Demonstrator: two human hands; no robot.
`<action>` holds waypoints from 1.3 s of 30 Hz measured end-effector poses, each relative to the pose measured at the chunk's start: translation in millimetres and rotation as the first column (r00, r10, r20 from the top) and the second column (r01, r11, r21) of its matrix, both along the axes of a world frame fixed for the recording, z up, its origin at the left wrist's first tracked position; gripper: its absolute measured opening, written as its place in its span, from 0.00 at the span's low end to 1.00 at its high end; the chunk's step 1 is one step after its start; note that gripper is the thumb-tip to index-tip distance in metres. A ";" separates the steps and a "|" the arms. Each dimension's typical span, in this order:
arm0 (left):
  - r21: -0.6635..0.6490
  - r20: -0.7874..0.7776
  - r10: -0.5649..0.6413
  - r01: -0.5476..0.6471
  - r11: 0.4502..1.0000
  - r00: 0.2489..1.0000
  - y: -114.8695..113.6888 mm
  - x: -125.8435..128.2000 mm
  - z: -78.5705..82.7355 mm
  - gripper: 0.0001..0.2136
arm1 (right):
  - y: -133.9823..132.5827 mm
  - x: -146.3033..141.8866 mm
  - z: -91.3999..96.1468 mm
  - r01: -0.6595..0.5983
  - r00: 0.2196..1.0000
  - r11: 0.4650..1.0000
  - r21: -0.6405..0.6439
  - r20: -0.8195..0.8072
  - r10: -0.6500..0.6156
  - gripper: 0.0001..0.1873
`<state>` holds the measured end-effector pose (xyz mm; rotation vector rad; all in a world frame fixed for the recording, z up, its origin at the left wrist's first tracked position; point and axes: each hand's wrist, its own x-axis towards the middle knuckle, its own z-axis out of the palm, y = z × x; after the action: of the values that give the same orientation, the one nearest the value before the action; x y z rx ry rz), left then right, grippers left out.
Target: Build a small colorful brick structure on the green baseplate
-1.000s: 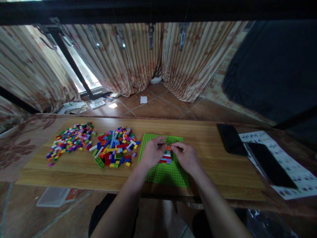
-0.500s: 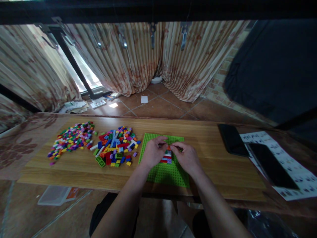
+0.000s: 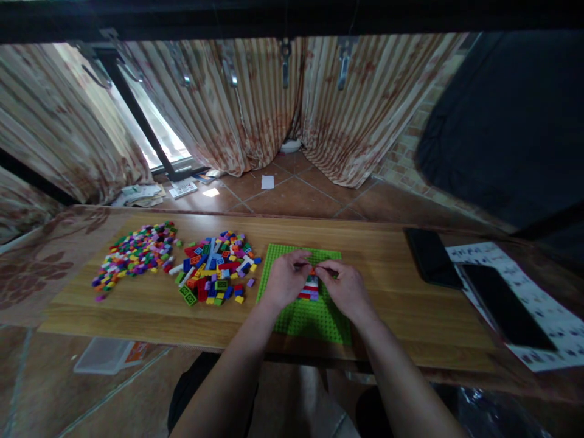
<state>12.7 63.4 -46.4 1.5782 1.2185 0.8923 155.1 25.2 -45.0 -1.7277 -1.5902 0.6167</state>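
Observation:
A green studded baseplate (image 3: 310, 322) lies on the wooden board, with a small build of stacked bricks (image 3: 309, 294) in red, white and purple near its middle. At the far end of that build, a small orange brick (image 3: 312, 271) shows between my fingertips. My left hand (image 3: 286, 281) comes in from the left with its fingers bent together at the orange brick. From the right, my right hand (image 3: 344, 288) pinches at the same brick with thumb and forefinger. My fingers partly cover the brick and the top of the build.
Left of the baseplate lies a pile of larger mixed bricks (image 3: 219, 267), and farther left a pile of small bricks (image 3: 137, 252). A black tablet (image 3: 431, 258), a black phone (image 3: 506, 304) and a printed sheet (image 3: 542, 310) lie at the right. The wooden board (image 3: 150, 316) ends before my lap.
The whole view has shifted slightly. Both hands stay at the orange brick on the build, with hardly any movement of the fingers.

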 end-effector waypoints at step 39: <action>0.153 -0.068 -0.059 0.069 0.986 0.996 -6.8 -8.2 -3.0 0.13 | -2.5 6.0 -6.2 -0.032 0.999 0.999 0.004 -0.035 0.032 0.16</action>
<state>4.5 56.7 -49.4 1.7718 1.1588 0.9196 161.1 22.7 -51.2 -1.6823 -1.5968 0.6559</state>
